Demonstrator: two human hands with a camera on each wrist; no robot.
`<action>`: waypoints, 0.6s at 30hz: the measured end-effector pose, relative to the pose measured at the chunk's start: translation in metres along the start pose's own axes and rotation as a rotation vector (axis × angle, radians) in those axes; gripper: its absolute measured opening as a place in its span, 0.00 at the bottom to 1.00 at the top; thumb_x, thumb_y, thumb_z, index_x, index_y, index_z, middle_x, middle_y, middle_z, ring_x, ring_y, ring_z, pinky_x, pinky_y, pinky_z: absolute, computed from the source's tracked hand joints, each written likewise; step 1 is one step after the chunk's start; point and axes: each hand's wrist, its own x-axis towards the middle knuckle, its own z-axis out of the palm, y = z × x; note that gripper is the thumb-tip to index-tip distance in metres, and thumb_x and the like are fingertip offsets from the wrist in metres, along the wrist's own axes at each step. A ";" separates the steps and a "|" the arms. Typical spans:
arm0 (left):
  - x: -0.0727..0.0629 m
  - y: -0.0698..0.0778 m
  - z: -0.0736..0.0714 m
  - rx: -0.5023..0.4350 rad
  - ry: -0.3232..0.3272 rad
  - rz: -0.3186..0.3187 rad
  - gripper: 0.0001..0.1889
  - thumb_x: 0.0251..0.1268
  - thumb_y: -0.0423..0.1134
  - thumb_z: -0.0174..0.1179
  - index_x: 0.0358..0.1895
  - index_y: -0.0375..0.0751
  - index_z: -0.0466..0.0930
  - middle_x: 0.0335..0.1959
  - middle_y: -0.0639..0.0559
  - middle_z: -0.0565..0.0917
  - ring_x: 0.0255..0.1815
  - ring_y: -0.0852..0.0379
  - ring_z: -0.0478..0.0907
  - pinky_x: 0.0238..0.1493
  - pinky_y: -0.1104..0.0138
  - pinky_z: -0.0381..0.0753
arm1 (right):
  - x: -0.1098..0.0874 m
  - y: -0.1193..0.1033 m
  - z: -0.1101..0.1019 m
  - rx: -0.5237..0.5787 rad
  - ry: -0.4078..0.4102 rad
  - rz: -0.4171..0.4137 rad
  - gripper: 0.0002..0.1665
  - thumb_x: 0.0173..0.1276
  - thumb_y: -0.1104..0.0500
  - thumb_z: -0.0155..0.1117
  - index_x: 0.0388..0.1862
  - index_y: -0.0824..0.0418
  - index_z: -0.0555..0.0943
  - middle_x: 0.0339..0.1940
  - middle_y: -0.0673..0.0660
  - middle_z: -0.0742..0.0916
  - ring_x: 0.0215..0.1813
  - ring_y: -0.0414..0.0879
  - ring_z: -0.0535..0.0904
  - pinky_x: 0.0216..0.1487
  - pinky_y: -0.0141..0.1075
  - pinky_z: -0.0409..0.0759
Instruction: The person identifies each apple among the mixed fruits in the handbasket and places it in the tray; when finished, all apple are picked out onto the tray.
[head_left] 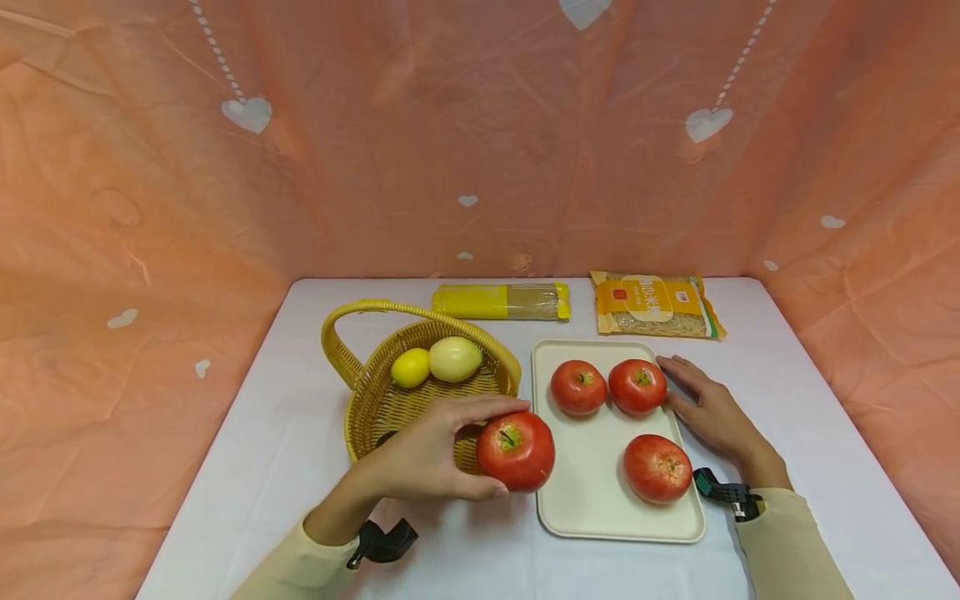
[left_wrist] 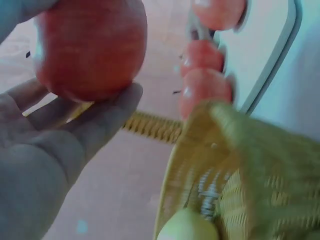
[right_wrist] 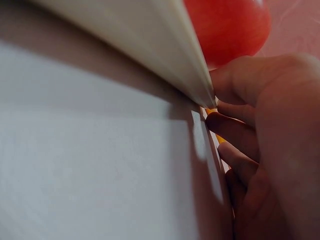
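My left hand (head_left: 431,446) holds a red apple (head_left: 517,452) between thumb and fingers, above the gap between the wicker basket (head_left: 358,417) and the cream tray (head_left: 581,508). In the left wrist view the fingers (left_wrist: 107,117) reach under this apple. A yellow lemon (head_left: 410,368) and a pale green-yellow fruit (head_left: 455,359) lie inside the basket. Three more red apples rest on the tray: two at the back, one (head_left: 657,469) at the front right. My right hand (head_left: 712,412) grips the tray's right rim near the back corner, thumb on the rim and fingers lower, outside it.
Behind the basket lies a yellow packet of noodles (head_left: 498,302). An orange bag of grain-like food (head_left: 655,306) sits behind the tray. The basket's tall handle (head_left: 420,310) arches over its back side. Orange cloth (head_left: 480,150) hangs around the white table (head_left: 255,500).
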 end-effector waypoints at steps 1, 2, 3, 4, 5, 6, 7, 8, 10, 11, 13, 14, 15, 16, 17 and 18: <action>0.003 0.000 0.003 0.019 -0.008 -0.004 0.43 0.58 0.41 0.83 0.79 0.49 0.76 0.74 0.55 0.83 0.75 0.55 0.78 0.74 0.59 0.82 | 0.000 0.000 0.000 -0.001 -0.001 0.001 0.39 0.83 0.54 0.62 0.89 0.56 0.65 0.90 0.72 0.60 0.90 0.74 0.50 0.81 0.79 0.53; 0.006 0.000 0.007 0.035 -0.018 -0.005 0.43 0.58 0.42 0.83 0.79 0.49 0.76 0.74 0.55 0.83 0.75 0.55 0.79 0.75 0.59 0.81 | 0.000 0.000 0.000 -0.002 0.001 0.001 0.39 0.83 0.54 0.62 0.89 0.56 0.65 0.90 0.72 0.60 0.89 0.75 0.50 0.81 0.79 0.53; 0.008 0.000 0.010 0.053 -0.027 -0.004 0.43 0.59 0.42 0.83 0.79 0.48 0.76 0.74 0.55 0.83 0.75 0.56 0.79 0.75 0.59 0.80 | 0.001 0.000 0.000 -0.002 0.000 0.002 0.39 0.84 0.54 0.62 0.89 0.56 0.65 0.90 0.72 0.60 0.90 0.75 0.50 0.81 0.79 0.53; 0.011 -0.001 0.014 0.068 -0.036 0.000 0.43 0.59 0.42 0.83 0.79 0.48 0.76 0.73 0.55 0.83 0.74 0.56 0.79 0.76 0.59 0.80 | 0.001 0.000 0.000 -0.002 -0.002 0.005 0.39 0.84 0.54 0.62 0.89 0.56 0.65 0.90 0.71 0.60 0.90 0.75 0.50 0.81 0.79 0.53; 0.014 -0.001 0.017 0.078 -0.045 0.006 0.43 0.59 0.42 0.83 0.79 0.47 0.76 0.73 0.55 0.84 0.74 0.56 0.79 0.75 0.60 0.80 | 0.001 0.000 0.000 -0.001 -0.004 0.006 0.39 0.84 0.54 0.62 0.89 0.56 0.64 0.90 0.71 0.60 0.90 0.75 0.50 0.81 0.79 0.53; 0.017 -0.001 0.021 0.087 -0.053 0.011 0.43 0.59 0.42 0.83 0.79 0.46 0.76 0.73 0.54 0.84 0.73 0.57 0.80 0.75 0.60 0.80 | 0.001 0.000 0.000 -0.004 -0.003 0.005 0.39 0.84 0.54 0.62 0.89 0.56 0.65 0.90 0.71 0.60 0.90 0.74 0.50 0.81 0.79 0.53; 0.019 -0.001 0.024 0.094 -0.059 0.014 0.43 0.59 0.42 0.83 0.79 0.45 0.76 0.73 0.54 0.84 0.72 0.58 0.80 0.74 0.61 0.81 | 0.001 0.000 0.000 -0.005 -0.004 0.004 0.39 0.84 0.54 0.62 0.89 0.56 0.64 0.90 0.71 0.60 0.90 0.74 0.50 0.81 0.79 0.53; 0.022 -0.002 0.028 0.110 -0.062 0.018 0.43 0.59 0.42 0.83 0.79 0.45 0.76 0.72 0.54 0.84 0.72 0.58 0.80 0.73 0.62 0.81 | 0.001 0.000 0.000 -0.006 -0.001 0.003 0.39 0.84 0.54 0.62 0.89 0.56 0.65 0.90 0.71 0.60 0.90 0.74 0.51 0.81 0.79 0.53; 0.027 -0.004 0.035 0.135 -0.063 0.027 0.43 0.59 0.43 0.82 0.79 0.44 0.75 0.72 0.54 0.84 0.71 0.60 0.81 0.73 0.63 0.81 | 0.002 0.001 0.000 -0.009 0.000 0.002 0.39 0.84 0.54 0.62 0.89 0.56 0.65 0.90 0.71 0.60 0.90 0.74 0.51 0.81 0.79 0.53; 0.029 -0.004 0.039 0.148 -0.063 0.028 0.43 0.59 0.43 0.82 0.79 0.44 0.75 0.72 0.53 0.85 0.71 0.60 0.81 0.73 0.64 0.80 | 0.002 0.001 0.001 -0.011 0.000 0.000 0.39 0.84 0.55 0.62 0.89 0.56 0.65 0.90 0.71 0.60 0.90 0.74 0.51 0.81 0.79 0.53; 0.034 -0.006 0.046 0.156 -0.063 0.018 0.43 0.59 0.43 0.82 0.80 0.45 0.75 0.72 0.54 0.85 0.71 0.61 0.80 0.73 0.65 0.79 | 0.002 0.001 0.001 -0.016 0.002 -0.001 0.39 0.84 0.55 0.62 0.89 0.56 0.65 0.90 0.71 0.60 0.90 0.74 0.51 0.81 0.79 0.53; 0.037 -0.007 0.049 0.160 -0.063 0.015 0.44 0.59 0.43 0.82 0.80 0.44 0.75 0.72 0.53 0.85 0.71 0.61 0.80 0.74 0.65 0.79 | 0.001 0.001 0.001 -0.017 0.005 0.000 0.39 0.83 0.55 0.62 0.89 0.56 0.65 0.90 0.71 0.61 0.90 0.74 0.51 0.81 0.79 0.53; 0.040 -0.008 0.052 0.154 -0.063 0.008 0.44 0.59 0.42 0.82 0.80 0.44 0.75 0.72 0.52 0.84 0.71 0.61 0.80 0.74 0.66 0.79 | 0.001 0.001 0.001 -0.018 0.003 0.003 0.39 0.84 0.54 0.62 0.89 0.56 0.65 0.90 0.71 0.60 0.90 0.74 0.51 0.81 0.79 0.53; 0.042 -0.009 0.055 0.150 -0.063 0.000 0.44 0.58 0.42 0.82 0.79 0.44 0.75 0.72 0.52 0.85 0.71 0.61 0.81 0.73 0.67 0.79 | 0.001 0.001 0.001 -0.015 0.001 0.007 0.39 0.84 0.54 0.62 0.89 0.56 0.65 0.90 0.71 0.60 0.90 0.74 0.51 0.81 0.79 0.53; 0.045 -0.009 0.058 0.146 -0.062 -0.008 0.44 0.58 0.42 0.82 0.79 0.43 0.75 0.72 0.51 0.85 0.71 0.61 0.81 0.73 0.67 0.79 | 0.001 0.000 0.001 -0.014 -0.003 0.012 0.39 0.84 0.54 0.62 0.89 0.55 0.64 0.90 0.71 0.60 0.90 0.74 0.50 0.81 0.79 0.53; 0.047 -0.010 0.061 0.138 -0.061 -0.017 0.44 0.58 0.41 0.82 0.80 0.43 0.75 0.72 0.50 0.85 0.70 0.61 0.81 0.73 0.68 0.79 | 0.001 0.000 0.001 -0.011 -0.004 0.016 0.39 0.84 0.53 0.62 0.89 0.55 0.64 0.91 0.70 0.59 0.90 0.74 0.50 0.81 0.79 0.52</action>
